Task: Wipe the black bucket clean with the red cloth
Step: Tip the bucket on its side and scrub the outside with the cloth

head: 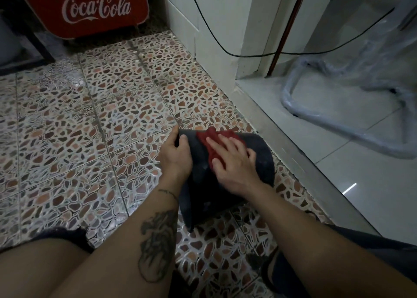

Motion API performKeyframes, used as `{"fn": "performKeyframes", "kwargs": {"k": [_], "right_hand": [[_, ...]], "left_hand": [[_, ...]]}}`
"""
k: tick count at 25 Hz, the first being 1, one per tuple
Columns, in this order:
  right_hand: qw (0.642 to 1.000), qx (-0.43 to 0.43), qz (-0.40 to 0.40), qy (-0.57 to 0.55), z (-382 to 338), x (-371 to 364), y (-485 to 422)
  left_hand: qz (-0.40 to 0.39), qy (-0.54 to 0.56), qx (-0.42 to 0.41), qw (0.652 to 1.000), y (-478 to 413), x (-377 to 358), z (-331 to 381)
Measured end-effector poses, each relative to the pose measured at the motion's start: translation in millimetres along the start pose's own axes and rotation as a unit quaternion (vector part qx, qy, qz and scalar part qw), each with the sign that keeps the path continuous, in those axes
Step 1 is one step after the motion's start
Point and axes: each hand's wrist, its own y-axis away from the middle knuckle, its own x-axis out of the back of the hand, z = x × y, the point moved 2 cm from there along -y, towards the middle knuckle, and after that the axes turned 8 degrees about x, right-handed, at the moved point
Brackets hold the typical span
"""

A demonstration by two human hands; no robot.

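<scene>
Black round plastic bucket lies on its side on the pebble-pattern floor tiles, being wiped.

Its long side runs from the knees away. The left hand curls around its far rim, gripping. The right hand is nearer the middle, fingers spread flat, pressing the crumpled red cloth on top.

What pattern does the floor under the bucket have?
The floor has a pebble-like mosaic of brown, orange and grey pieces with pale outlines; the head view shows it.
</scene>
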Motion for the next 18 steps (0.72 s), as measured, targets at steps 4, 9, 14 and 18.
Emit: {"fn": "performKeyframes", "kwargs": {"k": [4,9,14,18], "right_hand": [[0.985,-0.162,-0.053,0.002,38,18,-24],[0.974,-0.219,-0.057,-0.014,53,17,-8],[0.975,-0.221,-0.028,-0.026,44,14,21],[0.989,-0.145,-0.017,-0.025,30,9,50]], "left_hand": [[-0.007,-0.077,-0.021,0.997,16,-14,6],[0.007,-0.18,-0.133,0.975,62,-7,-6],[-0.014,-0.243,-0.187,0.952,110,3,-15],[-0.023,-0.235,-0.112,0.965,90,1,10]]}}
